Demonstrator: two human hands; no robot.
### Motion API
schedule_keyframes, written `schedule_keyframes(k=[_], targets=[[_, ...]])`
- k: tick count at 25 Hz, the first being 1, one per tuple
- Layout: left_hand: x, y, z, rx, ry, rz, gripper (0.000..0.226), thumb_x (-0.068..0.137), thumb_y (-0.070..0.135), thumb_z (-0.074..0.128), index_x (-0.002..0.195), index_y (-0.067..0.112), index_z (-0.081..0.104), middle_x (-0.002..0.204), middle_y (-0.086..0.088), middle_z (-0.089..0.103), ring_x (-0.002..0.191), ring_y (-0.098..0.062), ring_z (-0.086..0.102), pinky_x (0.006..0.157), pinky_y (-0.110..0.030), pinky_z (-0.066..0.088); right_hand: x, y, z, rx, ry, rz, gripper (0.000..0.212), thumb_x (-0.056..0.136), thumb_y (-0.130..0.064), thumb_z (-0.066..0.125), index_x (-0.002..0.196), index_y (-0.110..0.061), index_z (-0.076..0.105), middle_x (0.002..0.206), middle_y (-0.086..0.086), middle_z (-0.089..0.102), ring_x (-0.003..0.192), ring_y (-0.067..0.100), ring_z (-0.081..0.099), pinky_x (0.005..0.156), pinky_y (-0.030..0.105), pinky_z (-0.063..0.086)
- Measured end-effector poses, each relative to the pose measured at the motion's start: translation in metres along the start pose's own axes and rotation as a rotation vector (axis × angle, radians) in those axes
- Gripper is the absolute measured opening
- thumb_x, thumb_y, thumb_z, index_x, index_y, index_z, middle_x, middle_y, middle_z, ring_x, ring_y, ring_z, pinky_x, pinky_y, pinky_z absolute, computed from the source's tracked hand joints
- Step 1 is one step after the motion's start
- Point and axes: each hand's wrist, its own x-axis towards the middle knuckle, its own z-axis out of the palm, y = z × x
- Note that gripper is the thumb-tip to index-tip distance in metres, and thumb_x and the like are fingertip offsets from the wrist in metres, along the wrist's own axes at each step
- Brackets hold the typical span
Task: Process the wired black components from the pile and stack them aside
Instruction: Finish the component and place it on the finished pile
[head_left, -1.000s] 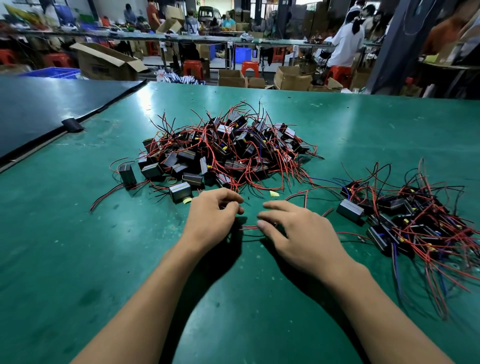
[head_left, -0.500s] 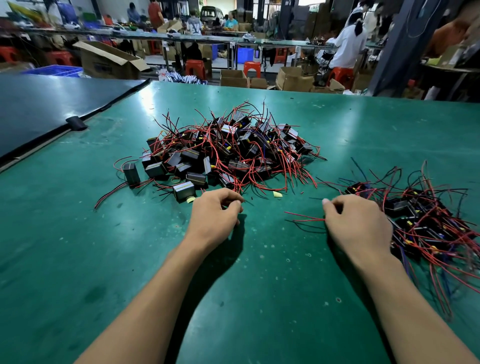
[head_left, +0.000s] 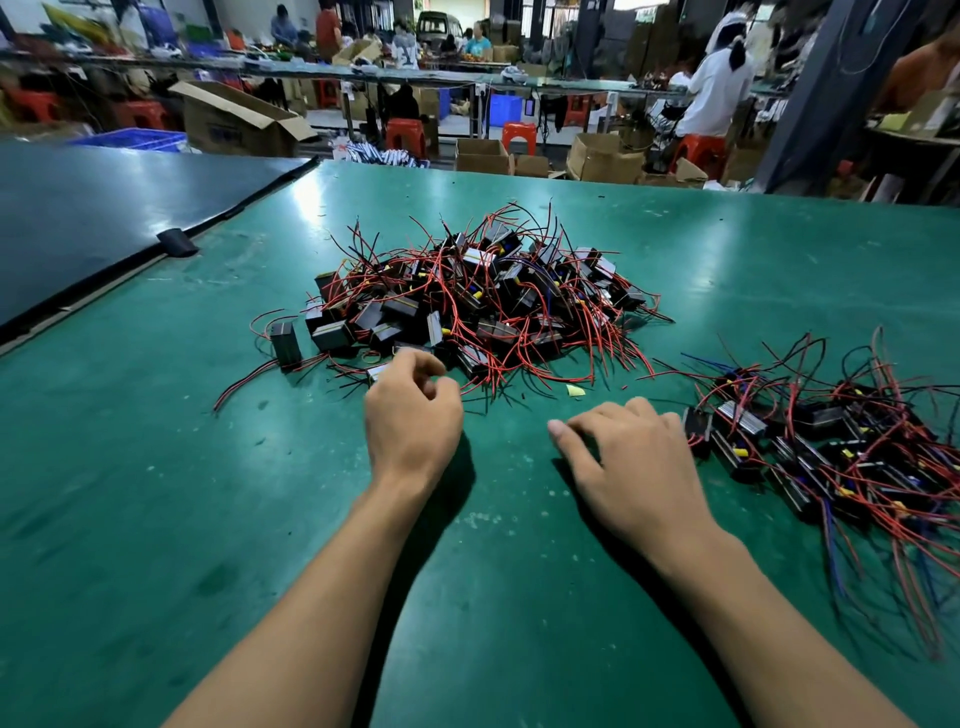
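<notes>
A big pile of black box-shaped components (head_left: 467, 306) with red and black wires lies mid-table. A second, sorted heap of the same components (head_left: 810, 447) lies at the right. My left hand (head_left: 413, 415) is at the near edge of the big pile with its fingers curled. It is right against a loose black component (head_left: 376, 371) that peeks out from behind the knuckles. Whether the fingers grip that component is hidden. My right hand (head_left: 634, 462) rests palm down with relaxed fingers, holding nothing, just left of the sorted heap.
The green table mat (head_left: 156, 519) stretches all around the piles. A single component (head_left: 287, 343) stands left of the pile. A yellow scrap (head_left: 574, 389) lies between the heaps. A dark board (head_left: 104, 208) borders the mat at the far left. Other people work at benches behind.
My right hand let go at the right heap and drew back left toward the middle. My left hand slid forward to the loose component at the pile's near edge.
</notes>
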Motion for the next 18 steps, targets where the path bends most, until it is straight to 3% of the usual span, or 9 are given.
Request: schedule_keyframes(k=[3, 5, 7, 11, 14, 18], targets=[[0.012, -0.013, -0.005, 0.266, 0.100, 0.031, 0.034, 0.078, 0.008, 0.058, 0.111, 0.018, 0.058, 0.118, -0.004, 0.057, 0.113, -0.026, 0.049, 0.096, -0.040, 0.042, 0.003, 0.018, -0.005, -0.060, 0.040, 0.191, 0.056, 0.100, -0.058, 0.031, 0.079, -0.020, 0.066, 0.091, 0.002, 0.071, 0.090, 0.028, 0.062, 0.077, 0.038, 0.034], [0.017, -0.018, -0.006, 0.447, -0.084, 0.007, 0.058, 0.080, 0.009, 0.054, 0.137, 0.019, 0.045, 0.148, -0.003, 0.041, 0.141, -0.025, 0.026, 0.113, -0.046, 0.022, 0.004, 0.030, -0.011, -0.069, 0.045, 0.315, 0.056, 0.100, -0.058, 0.033, 0.075, -0.018, 0.064, 0.084, 0.006, 0.070, 0.084, 0.030, 0.065, 0.072, 0.037, 0.036], [0.019, -0.019, -0.005, 0.556, -0.242, 0.005, 0.062, 0.088, 0.014, 0.050, 0.148, 0.020, 0.034, 0.158, -0.003, 0.028, 0.148, -0.023, 0.013, 0.119, -0.051, 0.010, 0.004, 0.034, -0.016, -0.090, 0.012, 0.373, 0.056, 0.099, -0.059, 0.036, 0.077, -0.017, 0.066, 0.082, 0.005, 0.070, 0.083, 0.029, 0.065, 0.070, 0.035, 0.035], [0.011, -0.016, -0.005, 0.629, -0.168, 0.045, 0.046, 0.087, 0.021, 0.051, 0.132, 0.025, 0.050, 0.134, 0.000, 0.055, 0.127, -0.023, 0.038, 0.105, -0.047, 0.029, 0.001, 0.013, -0.020, -0.188, 0.029, 0.239, 0.048, 0.098, -0.057, 0.041, 0.080, -0.021, 0.068, 0.082, 0.001, 0.070, 0.084, 0.026, 0.063, 0.075, 0.037, 0.029], [0.002, -0.007, -0.004, 0.611, -0.118, 0.112, 0.034, 0.086, 0.022, 0.054, 0.119, 0.027, 0.058, 0.116, 0.004, 0.064, 0.112, -0.023, 0.045, 0.094, -0.043, 0.031, -0.006, -0.011, -0.012, 0.015, 0.025, 0.079, 0.038, 0.097, -0.051, 0.049, 0.085, -0.022, 0.070, 0.086, -0.001, 0.068, 0.084, 0.026, 0.062, 0.078, 0.037, 0.038], [-0.014, 0.008, -0.002, 0.487, -0.236, 0.191, 0.026, 0.085, 0.024, 0.058, 0.110, 0.021, 0.063, 0.106, -0.002, 0.065, 0.100, -0.026, 0.060, 0.085, -0.037, 0.048, -0.009, -0.015, 0.002, 0.229, -0.015, 0.048, 0.027, 0.094, -0.048, 0.057, 0.094, -0.024, 0.070, 0.092, -0.005, 0.065, 0.088, 0.024, 0.062, 0.078, 0.034, 0.048]])
